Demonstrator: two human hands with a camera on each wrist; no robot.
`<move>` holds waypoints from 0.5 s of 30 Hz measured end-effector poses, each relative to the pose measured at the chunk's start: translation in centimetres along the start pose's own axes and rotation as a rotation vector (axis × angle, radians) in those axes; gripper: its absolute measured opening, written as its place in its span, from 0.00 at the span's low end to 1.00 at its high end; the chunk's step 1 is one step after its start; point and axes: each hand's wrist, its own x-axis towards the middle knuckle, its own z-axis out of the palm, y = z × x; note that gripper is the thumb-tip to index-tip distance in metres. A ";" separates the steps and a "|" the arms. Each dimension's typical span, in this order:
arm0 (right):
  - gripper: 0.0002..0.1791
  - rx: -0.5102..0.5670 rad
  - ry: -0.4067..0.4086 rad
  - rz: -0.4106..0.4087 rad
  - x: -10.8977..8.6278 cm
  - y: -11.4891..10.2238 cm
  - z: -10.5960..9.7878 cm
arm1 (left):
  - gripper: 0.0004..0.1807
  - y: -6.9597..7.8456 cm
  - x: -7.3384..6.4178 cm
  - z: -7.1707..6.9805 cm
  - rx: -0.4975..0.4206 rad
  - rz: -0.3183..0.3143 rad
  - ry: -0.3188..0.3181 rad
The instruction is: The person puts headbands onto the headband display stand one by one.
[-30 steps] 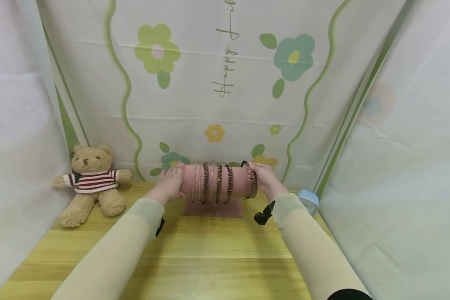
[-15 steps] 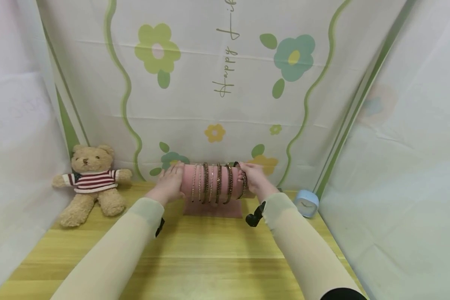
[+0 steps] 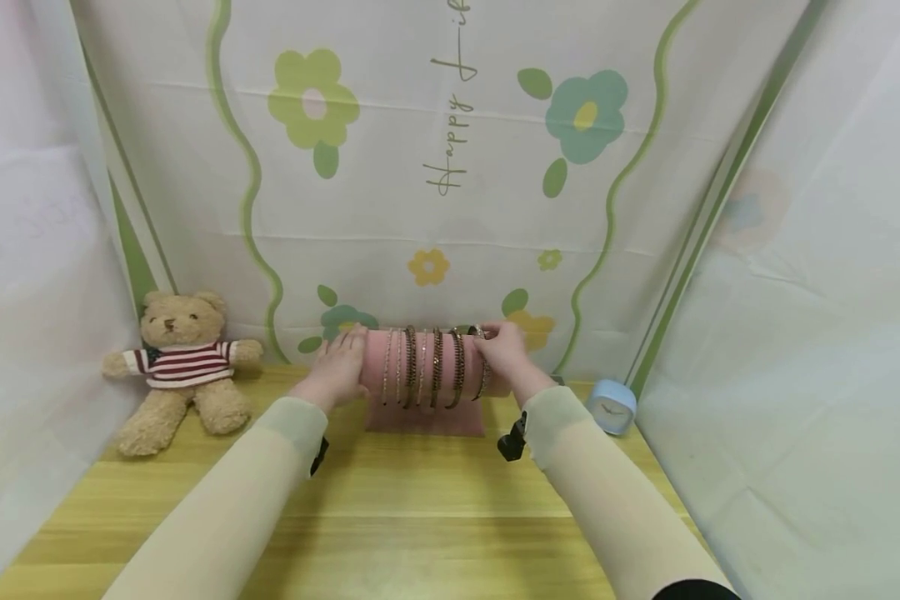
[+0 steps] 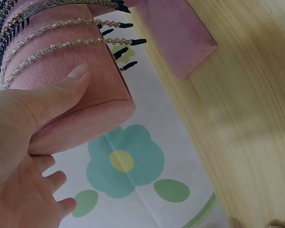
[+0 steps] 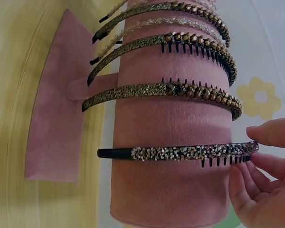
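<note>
A pink velvet headband stand (image 3: 375, 365) lies as a horizontal roll on a flat base (image 3: 424, 422). Several beaded headbands, some thin and pale, others bronze and toothed, ring the roll side by side. My left hand (image 3: 335, 369) grips the roll's left end, thumb (image 4: 61, 97) on the velvet. At the other end, my right hand (image 3: 507, 350) pinches the top of a glittery black toothed headband (image 5: 180, 152) between thumb and fingers. That headband sits around the roll, apart from the neighbouring bronze headband (image 5: 147, 91). The roll's far side is hidden in the head view.
A teddy bear (image 3: 183, 367) in a striped shirt sits on the wooden table (image 3: 412, 517) at the left. At the right stands a small blue clock (image 3: 612, 407). A flower-printed cloth (image 3: 427, 208) hangs behind, with pale cloth walls on both sides.
My right hand has moved left with the glittery headband, from the roll's right end to a place nearer the other headbands. The left hand has stayed on the roll.
</note>
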 end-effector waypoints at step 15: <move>0.50 -0.337 -0.357 -0.285 0.7 2.0 -2.6 | 0.64 -0.3 0.2 0.2 -0.002 -0.003 -0.011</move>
